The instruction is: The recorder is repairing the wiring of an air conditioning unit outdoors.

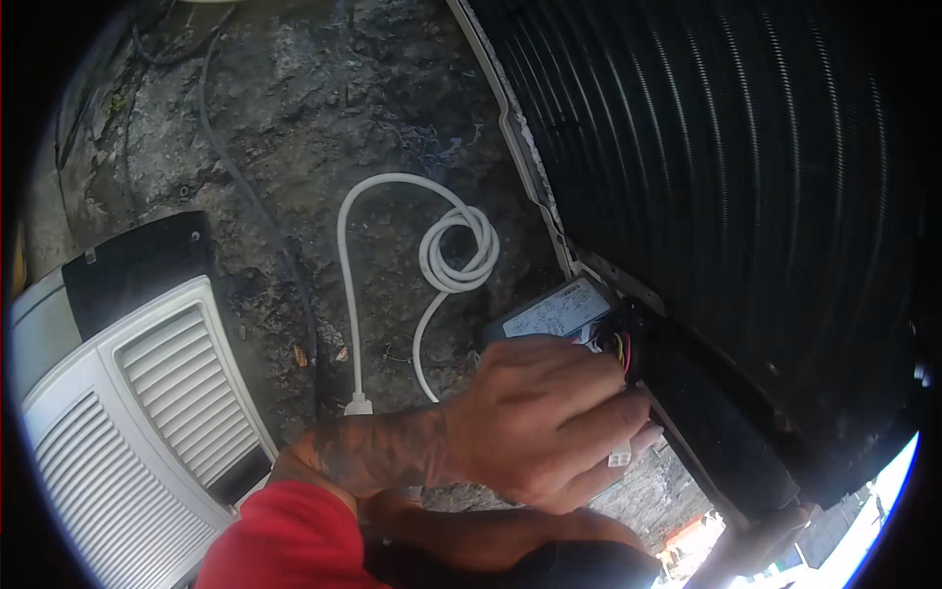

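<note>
My left hand (pixel 535 422), with a tattooed forearm and red sleeve, is curled around a small white plug (pixel 618 457), beside bundled coloured wires (pixel 618 348). Just behind it is a grey box with a pale label (pixel 554 314), at the lower edge of a large dark finned coil (pixel 716 147). My right hand cannot be clearly made out: it is hidden or in shadow.
A white louvred casing (pixel 182 383) lies at left on rough, stained ground (pixel 294 108). A looped white cable (pixel 459 265) with a plug (pixel 358 402) and dark cables (pixel 245 187) lie on the ground. A dark metal rail (pixel 716 432) runs along the right.
</note>
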Demonstrator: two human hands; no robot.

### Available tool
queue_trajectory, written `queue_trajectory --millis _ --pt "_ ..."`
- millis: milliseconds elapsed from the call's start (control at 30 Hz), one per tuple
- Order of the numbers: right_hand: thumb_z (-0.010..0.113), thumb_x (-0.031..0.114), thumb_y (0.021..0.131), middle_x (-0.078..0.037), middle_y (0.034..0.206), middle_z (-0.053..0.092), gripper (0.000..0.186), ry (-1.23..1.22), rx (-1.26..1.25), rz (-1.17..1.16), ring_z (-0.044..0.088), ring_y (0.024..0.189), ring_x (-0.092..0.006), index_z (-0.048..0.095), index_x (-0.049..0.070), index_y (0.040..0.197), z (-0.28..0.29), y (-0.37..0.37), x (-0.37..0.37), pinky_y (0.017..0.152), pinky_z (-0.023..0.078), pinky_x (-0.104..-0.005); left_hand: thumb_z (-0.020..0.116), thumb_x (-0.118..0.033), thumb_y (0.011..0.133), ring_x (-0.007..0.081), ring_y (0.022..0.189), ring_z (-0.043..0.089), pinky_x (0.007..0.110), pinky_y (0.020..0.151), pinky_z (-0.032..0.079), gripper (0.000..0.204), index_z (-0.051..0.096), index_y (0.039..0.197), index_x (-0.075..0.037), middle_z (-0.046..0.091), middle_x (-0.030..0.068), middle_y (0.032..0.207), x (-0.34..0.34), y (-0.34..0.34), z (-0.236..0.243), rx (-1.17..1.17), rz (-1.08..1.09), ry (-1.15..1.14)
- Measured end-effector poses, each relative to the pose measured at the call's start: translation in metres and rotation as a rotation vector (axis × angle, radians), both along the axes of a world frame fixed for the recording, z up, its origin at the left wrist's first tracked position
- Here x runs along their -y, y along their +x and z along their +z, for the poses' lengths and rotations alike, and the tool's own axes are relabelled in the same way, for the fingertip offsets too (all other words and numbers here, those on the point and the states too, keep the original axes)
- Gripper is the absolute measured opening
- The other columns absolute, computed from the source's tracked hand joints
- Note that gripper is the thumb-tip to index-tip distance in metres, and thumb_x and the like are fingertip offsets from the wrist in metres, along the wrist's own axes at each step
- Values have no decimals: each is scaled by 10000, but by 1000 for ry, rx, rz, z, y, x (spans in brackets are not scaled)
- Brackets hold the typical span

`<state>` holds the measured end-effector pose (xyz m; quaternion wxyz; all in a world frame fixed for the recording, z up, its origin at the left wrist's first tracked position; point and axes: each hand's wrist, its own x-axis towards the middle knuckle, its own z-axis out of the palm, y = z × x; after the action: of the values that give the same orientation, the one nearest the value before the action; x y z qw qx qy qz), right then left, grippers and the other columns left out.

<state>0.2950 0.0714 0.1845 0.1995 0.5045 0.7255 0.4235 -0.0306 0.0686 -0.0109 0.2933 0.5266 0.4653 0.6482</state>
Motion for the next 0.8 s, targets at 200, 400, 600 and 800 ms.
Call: queue_trajectory --millis 200,400,600,800 --pt "494 419 1024 -96 1156 597 429 -52 -41 -32 600 1090 -217 536 37 1214 8 8 -13 971 458 -292 800 -145 667 123 418 477 280 376 361 226 657 749 9 463 9 575 -16 4 -4 39 -42 52" --pt "491 394 1027 -96 1141 596 401 -136 -197 -16 595 1079 -210 536 38 1206 3 23 -42 968 451 -287 617 -203 431 112 459 432 254 365 323 324 617 690 -10 414 9 623 -36 34 -14 -129 85 290" --pt "488 370 1029 -95 1125 594 374 -260 -474 -99 589 1068 -203 537 40 1197 -16 -3 -25 965 444 -282 656 -122 648 182 488 486 344 412 383 147 533 680 -48 437 65 661 -31 10 -11 188 134 108" --pt "485 345 1031 -95 1110 592 346 -292 -879 -145 584 1057 -196 538 41 1189 -30 -25 -10 963 437 -278 701 -84 828 188 506 570 337 447 398 88 655 881 -33 601 44 678 -3 7 -9 295 -178 -244"
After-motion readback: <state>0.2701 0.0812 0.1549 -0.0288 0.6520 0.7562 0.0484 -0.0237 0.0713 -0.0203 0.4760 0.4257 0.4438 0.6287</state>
